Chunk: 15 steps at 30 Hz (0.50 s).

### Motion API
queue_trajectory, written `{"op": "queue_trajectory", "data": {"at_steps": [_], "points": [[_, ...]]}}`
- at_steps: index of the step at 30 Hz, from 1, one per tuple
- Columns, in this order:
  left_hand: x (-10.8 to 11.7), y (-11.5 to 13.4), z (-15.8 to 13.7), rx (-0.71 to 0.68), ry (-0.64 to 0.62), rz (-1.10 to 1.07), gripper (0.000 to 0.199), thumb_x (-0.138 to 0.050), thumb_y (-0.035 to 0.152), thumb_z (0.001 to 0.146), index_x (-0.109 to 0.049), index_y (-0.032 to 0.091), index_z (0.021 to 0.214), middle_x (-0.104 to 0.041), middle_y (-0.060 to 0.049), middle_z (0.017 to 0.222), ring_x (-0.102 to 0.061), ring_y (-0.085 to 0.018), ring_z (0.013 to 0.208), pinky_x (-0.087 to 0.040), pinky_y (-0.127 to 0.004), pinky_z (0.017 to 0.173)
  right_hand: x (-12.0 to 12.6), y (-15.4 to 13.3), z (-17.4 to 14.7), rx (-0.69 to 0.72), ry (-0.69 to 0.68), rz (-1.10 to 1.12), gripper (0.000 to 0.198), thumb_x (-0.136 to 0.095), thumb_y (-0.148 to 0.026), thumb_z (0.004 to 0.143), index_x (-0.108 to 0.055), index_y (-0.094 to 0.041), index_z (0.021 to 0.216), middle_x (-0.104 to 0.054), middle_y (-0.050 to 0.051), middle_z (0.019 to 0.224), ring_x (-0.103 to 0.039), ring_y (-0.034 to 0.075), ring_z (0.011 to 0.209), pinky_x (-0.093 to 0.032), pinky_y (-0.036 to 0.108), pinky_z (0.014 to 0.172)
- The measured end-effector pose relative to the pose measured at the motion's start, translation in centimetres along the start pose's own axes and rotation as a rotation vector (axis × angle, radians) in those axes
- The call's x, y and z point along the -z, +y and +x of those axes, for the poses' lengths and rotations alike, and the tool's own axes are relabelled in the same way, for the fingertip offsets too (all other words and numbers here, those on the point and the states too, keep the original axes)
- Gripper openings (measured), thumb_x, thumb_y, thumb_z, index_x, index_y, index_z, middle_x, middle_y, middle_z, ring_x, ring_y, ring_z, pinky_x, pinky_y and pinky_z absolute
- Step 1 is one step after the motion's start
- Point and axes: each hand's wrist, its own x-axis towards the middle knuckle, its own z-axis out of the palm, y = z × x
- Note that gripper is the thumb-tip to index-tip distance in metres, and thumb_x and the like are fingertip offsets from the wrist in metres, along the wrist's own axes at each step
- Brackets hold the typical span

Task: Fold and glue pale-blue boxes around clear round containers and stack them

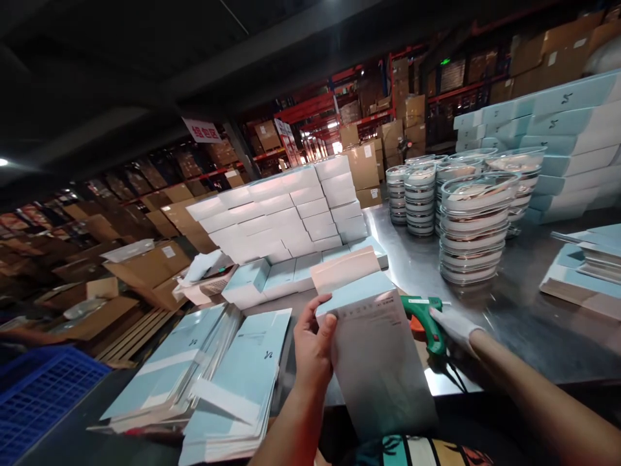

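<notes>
My bare left hand (314, 340) grips the upper left edge of a pale blue and grey carton (373, 349), its thumb on the near face. The carton stands tilted in front of me, with a pale flap (345, 268) raised behind its top. Just right of the carton, my right hand (456, 331), in a white glove, is at the back of a green glue gun (431, 320) with an orange trigger. Its thumb lies on the gun's near side; the other fingers are hidden behind. The gun points left towards the carton, and its dark cord hangs below.
Stacks of flat blue cartons (242, 362) lie on the left, beyond them a blue crate (46, 395). Closed white boxes (286, 220) form a wall ahead. Clear round containers (475, 233) stand stacked on the metal table (509, 323); more blue boxes (577, 145) rise behind.
</notes>
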Motion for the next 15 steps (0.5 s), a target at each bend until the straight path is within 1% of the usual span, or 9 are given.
{"op": "queue_trajectory", "data": {"at_steps": [3, 4, 5, 7, 8, 10, 12, 13, 15], "points": [[0.0, 0.5, 0.2, 0.012, -0.006, 0.004, 0.084, -0.096, 0.074, 0.062, -0.073, 0.017, 0.118, -0.072, -0.002, 0.075, -0.061, -0.015, 0.058, -0.047, -0.022, 0.054, 0.6, -1.6, -0.1, 0.020, 0.059, -0.125, 0.035, -0.084, -0.049, 0.079, -0.065, -0.026, 0.060, -0.066, 0.006, 0.054, -0.072, 0.029, 0.066, -0.054, 0.035, 0.059], [-0.1, 0.5, 0.2, 0.011, -0.017, 0.006, 0.084, -0.096, 0.074, 0.062, -0.073, 0.017, 0.118, -0.073, -0.002, 0.075, -0.061, -0.015, 0.059, -0.047, -0.022, 0.055, 0.3, -2.3, -0.5, 0.042, 0.065, -0.135, 0.035, -0.084, -0.052, 0.079, -0.067, -0.025, 0.064, -0.069, 0.007, 0.060, -0.073, 0.029, 0.072, -0.056, 0.035, 0.062], [-0.2, 0.4, 0.2, 0.007, -0.034, 0.007, 0.083, -0.095, 0.075, 0.063, -0.073, 0.017, 0.118, -0.073, -0.003, 0.075, -0.061, -0.015, 0.060, -0.047, -0.023, 0.055, -0.3, -3.1, -1.2, 0.081, 0.055, -0.119, 0.034, -0.082, -0.057, 0.081, -0.072, -0.025, 0.075, -0.075, 0.008, 0.071, -0.075, 0.029, 0.079, -0.058, 0.035, 0.066], [-0.7, 0.0, 0.1, -0.012, -0.080, 0.024, 0.080, -0.095, 0.074, 0.064, -0.075, 0.018, 0.117, -0.073, -0.003, 0.076, -0.061, -0.015, 0.061, -0.048, -0.023, 0.057, -2.2, -4.9, -3.0, 0.198, -0.020, -0.038, 0.048, -0.075, -0.068, 0.085, -0.076, -0.027, 0.108, -0.082, 0.009, 0.098, -0.077, 0.028, 0.092, -0.063, 0.037, 0.076], [-0.9, -0.4, 0.1, -0.029, -0.106, 0.036, 0.077, -0.095, 0.073, 0.065, -0.076, 0.018, 0.115, -0.073, -0.003, 0.078, -0.062, -0.015, 0.062, -0.048, -0.024, 0.058, -3.3, -5.8, -4.0, 0.257, -0.072, -0.006, 0.056, -0.073, -0.071, 0.086, -0.074, -0.028, 0.121, -0.081, 0.008, 0.101, -0.076, 0.028, 0.093, -0.064, 0.038, 0.079], [-1.4, -1.0, 0.1, -0.074, -0.156, 0.056, 0.070, -0.094, 0.071, 0.068, -0.077, 0.019, 0.112, -0.074, -0.004, 0.084, -0.064, -0.016, 0.067, -0.050, -0.025, 0.061, -5.3, -7.4, -5.6, 0.324, -0.134, -0.046, 0.057, -0.073, -0.067, 0.088, -0.071, -0.028, 0.129, -0.078, 0.005, 0.092, -0.073, 0.027, 0.085, -0.065, 0.039, 0.078], [-1.8, -1.5, 0.1, -0.131, -0.192, 0.080, 0.063, -0.093, 0.070, 0.072, -0.078, 0.020, 0.107, -0.075, -0.006, 0.092, -0.068, -0.019, 0.076, -0.053, -0.028, 0.068, -6.3, -8.3, -6.4, 0.373, -0.126, -0.144, 0.051, -0.073, -0.061, 0.089, -0.073, -0.026, 0.126, -0.076, 0.004, 0.089, -0.072, 0.027, 0.086, -0.065, 0.041, 0.082], [-1.9, -1.7, 0.1, -0.165, -0.201, 0.096, 0.061, -0.091, 0.070, 0.073, -0.078, 0.020, 0.105, -0.076, -0.007, 0.097, -0.071, -0.021, 0.083, -0.055, -0.030, 0.072, -6.3, -8.4, -6.5, 0.412, -0.120, -0.169, 0.051, -0.073, -0.059, 0.089, -0.073, -0.025, 0.127, -0.077, 0.005, 0.096, -0.074, 0.028, 0.095, -0.065, 0.043, 0.090], [-2.0, -2.2, 0.3, -0.238, -0.204, 0.132, 0.059, -0.089, 0.072, 0.075, -0.076, 0.020, 0.100, -0.076, -0.011, 0.109, -0.075, -0.027, 0.100, -0.059, -0.035, 0.084, -5.6, -7.8, -6.2, 0.523, -0.151, -0.182, 0.060, -0.078, -0.061, 0.086, -0.071, -0.023, 0.132, -0.078, 0.010, 0.123, -0.072, 0.034, 0.121, -0.060, 0.049, 0.109]]}}
